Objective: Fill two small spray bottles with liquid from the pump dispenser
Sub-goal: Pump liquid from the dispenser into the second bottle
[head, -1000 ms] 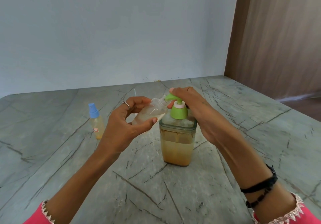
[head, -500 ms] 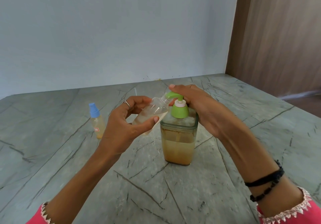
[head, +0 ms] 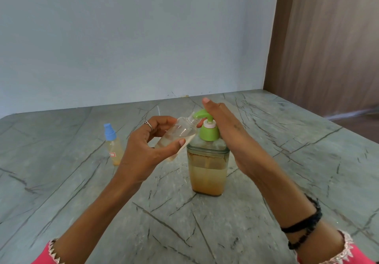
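A clear pump dispenser [head: 207, 169] with amber liquid and a green pump head [head: 208, 129] stands at the middle of the table. My left hand [head: 147, 151] grips a small uncapped clear spray bottle [head: 179, 133], tilted, its mouth right at the green spout. My right hand [head: 227, 128] rests flat on the pump head with fingers stretched out. A second small spray bottle [head: 113, 145] with a blue cap and yellowish liquid stands upright to the left.
The grey veined stone table [head: 287, 161] meets a pale blue wall behind. A brown wooden panel [head: 332, 44] rises at the right, where the table edge drops off. A thin white tube [head: 158, 111] lies behind my left hand.
The green pump head has risen from its pressed-down position, and my right hand has lifted with it, fingers straightened. My left hand still keeps the bottle at the spout.
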